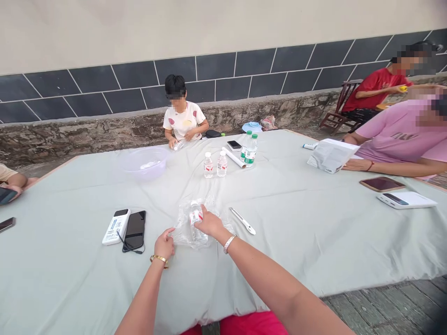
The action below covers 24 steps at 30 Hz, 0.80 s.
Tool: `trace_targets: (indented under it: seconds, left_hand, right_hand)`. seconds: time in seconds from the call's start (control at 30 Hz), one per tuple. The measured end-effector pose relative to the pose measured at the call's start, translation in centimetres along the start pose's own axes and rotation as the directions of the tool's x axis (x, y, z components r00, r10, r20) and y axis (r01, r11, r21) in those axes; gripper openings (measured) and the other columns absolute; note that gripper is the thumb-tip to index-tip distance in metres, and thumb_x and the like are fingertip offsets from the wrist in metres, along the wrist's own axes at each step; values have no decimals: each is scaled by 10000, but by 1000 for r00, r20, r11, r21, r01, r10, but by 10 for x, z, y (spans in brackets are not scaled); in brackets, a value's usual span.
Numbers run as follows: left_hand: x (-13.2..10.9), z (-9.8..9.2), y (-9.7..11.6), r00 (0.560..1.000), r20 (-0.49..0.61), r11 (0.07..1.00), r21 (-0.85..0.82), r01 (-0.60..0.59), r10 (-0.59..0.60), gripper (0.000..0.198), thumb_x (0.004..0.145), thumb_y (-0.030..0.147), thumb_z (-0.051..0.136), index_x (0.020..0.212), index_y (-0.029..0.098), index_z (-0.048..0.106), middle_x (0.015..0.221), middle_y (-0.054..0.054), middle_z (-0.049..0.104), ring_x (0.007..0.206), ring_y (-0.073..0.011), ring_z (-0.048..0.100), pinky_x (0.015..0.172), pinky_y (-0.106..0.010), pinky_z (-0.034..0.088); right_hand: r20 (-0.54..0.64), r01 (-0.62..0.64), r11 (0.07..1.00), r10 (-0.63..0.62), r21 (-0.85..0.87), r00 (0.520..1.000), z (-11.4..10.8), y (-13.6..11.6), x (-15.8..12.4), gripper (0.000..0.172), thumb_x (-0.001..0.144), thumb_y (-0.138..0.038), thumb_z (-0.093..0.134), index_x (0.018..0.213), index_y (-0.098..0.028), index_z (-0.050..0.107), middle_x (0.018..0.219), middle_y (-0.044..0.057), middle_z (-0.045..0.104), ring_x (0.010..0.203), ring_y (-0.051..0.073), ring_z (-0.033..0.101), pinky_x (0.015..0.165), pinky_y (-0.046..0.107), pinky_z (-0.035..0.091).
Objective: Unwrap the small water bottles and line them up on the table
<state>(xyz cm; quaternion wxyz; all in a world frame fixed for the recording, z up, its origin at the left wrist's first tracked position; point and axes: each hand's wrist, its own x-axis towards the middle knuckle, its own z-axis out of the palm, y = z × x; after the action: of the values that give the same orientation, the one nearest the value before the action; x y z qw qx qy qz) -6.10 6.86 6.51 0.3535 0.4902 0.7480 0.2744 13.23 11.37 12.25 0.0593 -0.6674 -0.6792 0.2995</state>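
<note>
Head view: right hand point(208, 222) grips the water bottle point(195, 217) (long axis toward 12 o'clock) on clear plastic wrap point(182, 234); left hand point(165, 244), open, touches the wrap at 9 o'clock.

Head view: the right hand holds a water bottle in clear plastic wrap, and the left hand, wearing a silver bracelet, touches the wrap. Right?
No, the head view shows the bracelet on the left hand is gold; the silver one is on the right wrist. The right hand on the water bottle and the clear plastic wrap stand as you said.
</note>
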Motion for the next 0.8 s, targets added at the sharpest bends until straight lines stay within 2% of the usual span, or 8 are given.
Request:
trace_targets:
  seconds: [0.1, 0.2, 0.27, 0.37, 0.47, 0.6, 0.73, 0.8]
  left_hand:
    - [3, -1, 13, 993, -115, 996, 92, -21, 32, 466, 822, 274, 463, 1269, 151, 502, 961, -109, 607, 914, -229, 610, 804, -362, 494]
    - [1, 7, 39, 960, -179, 942, 297, -157, 216, 550, 823, 410, 495, 1336, 218, 440, 1375, -161, 380, 1273, -310, 376, 917, -400, 434]
    - [0, 13, 52, 951, -91, 863, 452, -225, 296, 589, 791, 479, 529, 1333, 264, 446, 1472, -135, 250, 1339, -331, 264, 906, -396, 436]
    - [7, 14, 52, 972, 132, 769, 595, -235, 195, 654, 742, 411, 604, 1348, 241, 425, 1401, -169, 365, 1263, -330, 385, 877, -383, 439]
    - [19, 6, 38, 952, 277, 723, 632, -280, 126, 557, 726, 253, 614, 1267, 189, 497, 1163, -139, 584, 1054, -254, 568, 848, -326, 439]
    - [23, -8, 26, 941, 310, 706, 636, -312, 136, 211, 758, 169, 530, 936, 174, 642, 951, -98, 663, 909, -215, 617, 789, -306, 449]
    - [14, -17, 31, 944, 255, 662, 673, -329, 210, 68, 746, 200, 563, 709, 175, 615, 1161, -135, 586, 1177, -296, 474, 904, -392, 402]
    - [8, -22, 33, 914, 285, 637, 656, -405, 288, 74, 726, 175, 577, 653, 180, 567, 1211, -118, 565, 1254, -298, 390, 991, -420, 329]
  right_hand:
    - [-80, -18, 998, 13, -61, 997, -4, 8, 1, 707, 833, -450, 450, 1458, -214, 220, 1250, 164, 536, 1066, 309, 574, 781, 373, 438]
    - [-87, -27, 995, 19, -93, 996, 2, 8, 2, 811, 774, -553, 517, 1452, -217, 227, 1266, 170, 513, 1096, 317, 555, 811, 379, 435]
    - [-103, -34, 993, 22, -113, 994, 4, 8, 4, 906, 710, -559, 590, 1457, -212, 212, 1271, 177, 510, 1111, 326, 545, 818, 378, 433]
    - [-69, -50, 992, 43, -112, 997, -3, 13, 8, 882, 713, -485, 603, 1454, -194, 222, 1197, 179, 577, 1056, 326, 584, 795, 383, 438]
    - [-29, -70, 994, 68, -84, 997, -20, 24, 10, 712, 774, -450, 532, 1398, -169, 337, 1116, 169, 636, 1021, 327, 606, 774, 390, 442]
    - [-119, -100, 991, 89, -89, 989, -33, 41, 10, 610, 791, -503, 507, 1280, -141, 469, 1133, 188, 628, 1059, 335, 588, 799, 394, 433]
    - [-146, -131, 988, 119, -80, 982, -31, 53, 13, 806, 633, -512, 679, 1313, -161, 427, 1069, 164, 659, 1044, 331, 594, 787, 376, 440]
    - [-123, -165, 986, 161, -21, 979, -32, 59, 14, 717, 592, -487, 708, 1212, -176, 527, 1023, 151, 673, 994, 328, 616, 749, 365, 450]
